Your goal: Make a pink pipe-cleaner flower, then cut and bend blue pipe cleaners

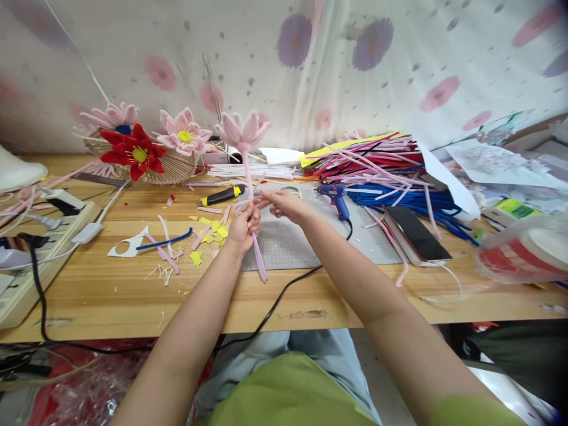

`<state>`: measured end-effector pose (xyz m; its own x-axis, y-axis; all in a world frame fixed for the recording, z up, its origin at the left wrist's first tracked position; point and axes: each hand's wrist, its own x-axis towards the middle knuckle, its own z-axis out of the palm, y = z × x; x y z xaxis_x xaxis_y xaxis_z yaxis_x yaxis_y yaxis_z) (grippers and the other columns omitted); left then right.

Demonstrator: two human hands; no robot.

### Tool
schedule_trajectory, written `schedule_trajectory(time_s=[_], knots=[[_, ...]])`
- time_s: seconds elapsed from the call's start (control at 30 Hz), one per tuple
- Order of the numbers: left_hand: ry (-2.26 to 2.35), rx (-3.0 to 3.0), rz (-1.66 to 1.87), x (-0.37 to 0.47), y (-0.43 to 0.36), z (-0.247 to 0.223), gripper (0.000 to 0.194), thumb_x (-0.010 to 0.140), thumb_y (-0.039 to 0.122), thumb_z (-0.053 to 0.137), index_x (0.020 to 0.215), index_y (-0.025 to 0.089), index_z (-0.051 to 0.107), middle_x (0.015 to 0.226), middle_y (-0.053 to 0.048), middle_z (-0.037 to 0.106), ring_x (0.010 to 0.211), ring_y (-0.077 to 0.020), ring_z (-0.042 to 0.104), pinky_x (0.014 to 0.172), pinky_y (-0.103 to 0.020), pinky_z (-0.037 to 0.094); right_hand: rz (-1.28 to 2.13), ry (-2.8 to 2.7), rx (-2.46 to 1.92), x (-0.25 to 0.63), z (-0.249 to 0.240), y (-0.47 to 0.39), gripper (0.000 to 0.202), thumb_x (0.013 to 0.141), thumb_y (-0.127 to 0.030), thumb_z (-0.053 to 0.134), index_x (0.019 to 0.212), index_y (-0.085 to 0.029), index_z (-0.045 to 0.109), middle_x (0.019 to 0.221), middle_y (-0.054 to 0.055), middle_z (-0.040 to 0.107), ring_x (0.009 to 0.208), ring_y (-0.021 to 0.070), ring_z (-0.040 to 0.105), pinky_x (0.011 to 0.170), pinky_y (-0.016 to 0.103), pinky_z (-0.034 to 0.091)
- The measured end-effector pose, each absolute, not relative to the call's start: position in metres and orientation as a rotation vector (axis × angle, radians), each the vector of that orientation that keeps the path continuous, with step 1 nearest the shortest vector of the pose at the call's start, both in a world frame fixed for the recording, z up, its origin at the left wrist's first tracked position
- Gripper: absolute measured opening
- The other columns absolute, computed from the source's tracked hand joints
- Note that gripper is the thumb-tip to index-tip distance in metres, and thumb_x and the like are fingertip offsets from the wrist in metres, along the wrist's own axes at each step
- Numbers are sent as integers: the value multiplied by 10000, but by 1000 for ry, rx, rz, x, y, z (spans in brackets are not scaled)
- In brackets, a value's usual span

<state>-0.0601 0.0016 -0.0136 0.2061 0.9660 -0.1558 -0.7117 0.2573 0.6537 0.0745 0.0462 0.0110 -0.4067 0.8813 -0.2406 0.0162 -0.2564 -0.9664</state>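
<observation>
A pink fuzzy flower [244, 131] stands upright on a long pink stem [247, 171] above the grey cutting mat [293, 248]. My left hand [244, 228] is wrapped round the lower stem, whose loose ends hang below the fist. Just right of the stem, my right hand [281, 204] has its fingers pinched beside a thin pink strip that loops near the stem; its fingertips are too small to make out exactly what they grip.
A blue glue gun [335, 198] lies on the mat, its black cord crossing the front. Yellow cutter [222, 195], scraps, a flower basket [164, 165] and power strip [44, 260] are left. Pipe cleaners [373, 160], phone [417, 232] and plastic cup [523, 251] are right.
</observation>
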Motion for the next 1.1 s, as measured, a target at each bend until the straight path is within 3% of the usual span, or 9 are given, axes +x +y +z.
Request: schedule_trajectory(time_s=[0.1,0.2,0.33,0.53,0.7,0.93,1.1], knots=[[686,607,1195,-55,1,-19,81,806,205,547,799,134,584,479,67,434,307,20,199,298,-86,118,1476,-1430,-1010,68,21,48,197,765,-323,608,869,-156,608,796,10,663,413,9,390,378,142,317],[691,668,1167,-49,-2,-22,90,796,224,554,819,136,560,490,61,468,312,16,212,306,-91,119,1379,-1463,-1035,66,23,54,156,711,-251,647,799,-136,589,719,7,652,462,29,444,401,144,342],[738,680,1281,-45,-3,-25,157,725,205,623,781,173,479,569,40,561,384,-12,380,319,-90,160,1280,-1469,-1130,68,19,58,147,688,-215,661,681,-134,538,642,4,625,533,54,507,429,138,380],[936,755,1368,-43,-2,-30,199,705,250,640,808,173,489,792,-18,674,559,-66,577,383,-121,339,1222,-1419,-1219,63,18,56,199,715,-160,641,612,-152,472,558,-22,555,499,48,480,434,143,412],[989,853,1438,-41,-2,-30,221,718,317,638,804,163,504,729,-10,663,525,-65,563,424,-147,395,1258,-1368,-1260,61,19,56,224,722,-159,643,616,-159,445,531,-44,506,493,46,471,442,148,436],[898,648,1271,-45,-1,-23,116,743,201,618,809,141,545,647,19,623,401,-4,441,350,-101,314,1654,-1236,-943,76,24,57,139,725,-89,610,830,-142,536,729,5,661,667,81,612,670,221,509],[913,604,1287,-44,-1,-25,119,756,174,603,843,163,523,792,-18,682,546,-44,589,400,-102,383,1572,-1198,-1056,75,22,59,99,755,-45,562,713,-125,521,665,27,658,578,82,607,645,242,511]])
